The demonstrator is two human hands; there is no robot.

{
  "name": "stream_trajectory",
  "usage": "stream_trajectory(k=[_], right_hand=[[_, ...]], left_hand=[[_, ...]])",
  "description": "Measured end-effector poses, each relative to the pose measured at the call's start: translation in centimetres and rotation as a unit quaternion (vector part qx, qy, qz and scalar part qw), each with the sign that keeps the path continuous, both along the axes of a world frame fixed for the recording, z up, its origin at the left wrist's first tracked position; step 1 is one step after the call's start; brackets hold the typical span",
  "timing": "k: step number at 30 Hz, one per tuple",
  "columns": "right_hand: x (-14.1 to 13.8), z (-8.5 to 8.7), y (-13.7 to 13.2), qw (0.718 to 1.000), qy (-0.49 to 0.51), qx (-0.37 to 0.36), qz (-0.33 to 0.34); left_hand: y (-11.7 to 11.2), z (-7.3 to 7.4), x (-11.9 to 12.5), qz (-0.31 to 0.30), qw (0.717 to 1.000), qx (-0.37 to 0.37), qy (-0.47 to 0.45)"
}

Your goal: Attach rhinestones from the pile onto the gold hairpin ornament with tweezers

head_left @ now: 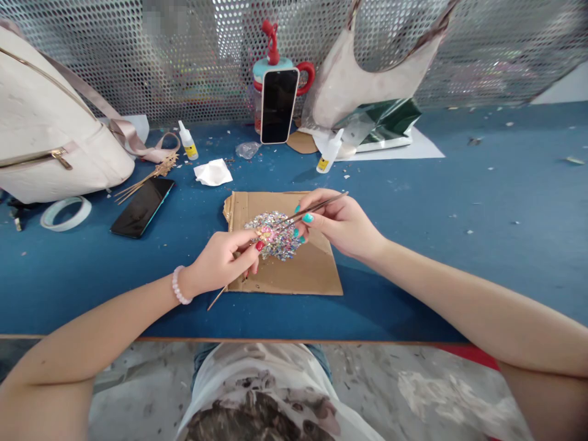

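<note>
A brown cardboard sheet [303, 272] lies on the blue table and carries a glittering pile of small rhinestones [275, 236]. My left hand [220, 262] is closed in a pinch on a thin gold stick [215, 301], whose free end slants toward the table's near edge. A small decorated piece sits at the fingertips over the pile. My right hand [342, 223] is closed on metal tweezers [316, 207] that point left toward that piece. A pink bead bracelet [178, 286] circles my left wrist.
A black phone [141, 208] and a tape roll [67, 213] lie at the left beside a white backpack [50, 141]. Two glue bottles [187, 141] [328, 153], a crumpled tissue [212, 173], a propped phone [278, 105] and a perforated metal wall stand behind.
</note>
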State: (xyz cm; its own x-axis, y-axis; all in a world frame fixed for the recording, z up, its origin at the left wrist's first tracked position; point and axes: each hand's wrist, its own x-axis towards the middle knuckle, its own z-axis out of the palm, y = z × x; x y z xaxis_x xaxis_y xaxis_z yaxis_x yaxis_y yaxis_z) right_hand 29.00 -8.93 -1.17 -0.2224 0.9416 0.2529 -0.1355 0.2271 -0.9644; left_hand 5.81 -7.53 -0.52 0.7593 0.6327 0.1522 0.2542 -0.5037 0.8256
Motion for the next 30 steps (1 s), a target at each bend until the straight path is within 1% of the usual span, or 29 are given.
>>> stream_trajectory(k=[9, 26, 28, 30], right_hand=[[-0.14, 0.2, -0.24, 1.0, 0.005, 0.008, 0.005], [-0.1, -0.1, 0.09, 0.999, 0.019, 0.022, -0.04], [0.02, -0.06, 0.06, 0.999, 0.012, 0.025, -0.044], [0.16, 0.02, -0.06, 0.998, -0.016, 0.037, -0.053]], left_hand=[[0.05, 0.06, 0.03, 0.0, 1.0, -0.005, 0.006], [0.01, 0.15, 0.16, -0.004, 1.0, -0.017, 0.008], [0.0, 0.17, 0.17, 0.001, 1.0, -0.024, 0.003], [0.02, 0.15, 0.21, 0.006, 0.999, -0.033, -0.001]])
